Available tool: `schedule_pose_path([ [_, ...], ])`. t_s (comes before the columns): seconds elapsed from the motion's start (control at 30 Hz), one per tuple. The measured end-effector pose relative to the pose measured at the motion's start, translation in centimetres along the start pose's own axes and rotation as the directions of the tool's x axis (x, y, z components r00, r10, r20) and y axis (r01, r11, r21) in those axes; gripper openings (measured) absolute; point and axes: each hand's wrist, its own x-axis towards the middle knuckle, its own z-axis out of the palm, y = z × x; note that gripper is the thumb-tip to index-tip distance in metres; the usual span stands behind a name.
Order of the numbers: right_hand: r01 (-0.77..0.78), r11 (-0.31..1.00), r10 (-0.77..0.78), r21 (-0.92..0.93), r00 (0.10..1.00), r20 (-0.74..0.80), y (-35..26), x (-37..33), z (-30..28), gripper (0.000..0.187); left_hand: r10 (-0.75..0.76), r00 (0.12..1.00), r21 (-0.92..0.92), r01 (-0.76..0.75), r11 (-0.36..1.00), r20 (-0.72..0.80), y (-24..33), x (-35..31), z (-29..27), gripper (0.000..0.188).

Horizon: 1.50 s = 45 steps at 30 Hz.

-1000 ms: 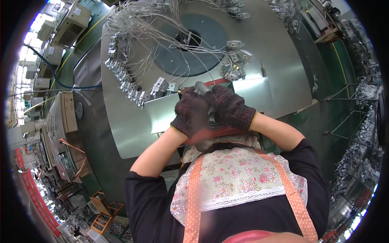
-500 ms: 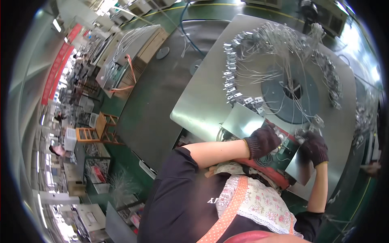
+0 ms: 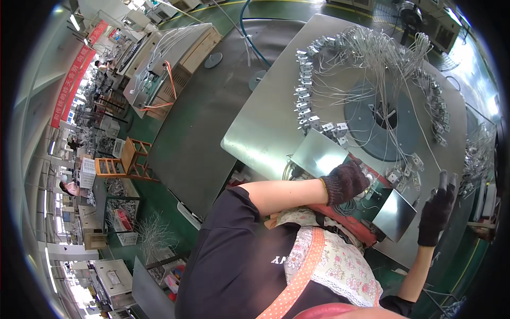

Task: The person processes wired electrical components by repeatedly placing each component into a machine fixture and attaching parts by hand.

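Observation:
Both my hands wear dark knitted gloves. My left hand point(image 3: 346, 183) is closed at the small machine point(image 3: 378, 198) set into the near edge of the metal table; its fingers hide whatever they grip, beside small round pale parts. My right hand point(image 3: 438, 211) is out to the right of the machine, fingers pointing away from me. At its fingertips ends a thin grey wire point(image 3: 422, 125), drawn straight from the wire bundle point(image 3: 374, 48). Small metal brackets point(image 3: 304, 93) on wires lie in an arc around a grey disc point(image 3: 355, 119). A few more brackets point(image 3: 406, 169) lie just beyond the machine.
Shiny metal plates point(image 3: 320, 154) flank the machine, one point(image 3: 394, 215) on its right. Many wired parts point(image 3: 479, 154) hang or lie at the far right. A dark mat-covered table point(image 3: 207, 117) adjoins on the left, with a wooden chair point(image 3: 127, 158) beyond it. A fan point(image 3: 410, 18) stands behind.
My right hand has moved from the machine out to the right, and a wire now stretches straight to its fingertips. My left hand stays at the machine.

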Motion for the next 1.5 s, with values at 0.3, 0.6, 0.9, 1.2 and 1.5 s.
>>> schedule_pose_path([
  [0.3, -0.524, -0.563, -0.006, 0.639, 0.776, 0.631, -4.8, -0.9, -4.6, 0.046, 0.180, 0.978, -0.060, -0.175, 0.983, 0.103, -2.4, -1.1, 1.8, 0.045],
  [0.6, -0.300, -0.839, -0.291, 0.455, 0.952, 0.091, -7.8, 1.6, -6.5, 0.057, 0.045, 0.967, 0.044, -0.058, 0.997, 0.249, -2.6, 0.2, 1.1, 0.054],
  [0.9, -0.615, -0.651, -0.183, 0.445, 0.696, 0.694, -10.5, 2.3, -4.5, 0.043, 0.078, 0.972, -0.003, -0.079, 0.997, 0.224, -1.5, 0.8, 0.5, 0.053],
  [1.2, -0.470, -0.825, -0.330, 0.314, 0.851, 0.408, -11.2, 2.8, -7.8, 0.066, 0.123, 0.954, -0.037, -0.118, 0.992, 0.273, -1.3, 1.2, -0.6, 0.039],
  [1.5, -0.506, -0.728, -0.248, 0.462, 0.823, 0.512, -11.8, 2.2, -7.7, 0.076, 0.087, 0.970, -0.009, -0.087, 0.996, 0.226, -2.3, 0.7, 0.9, 0.044],
])
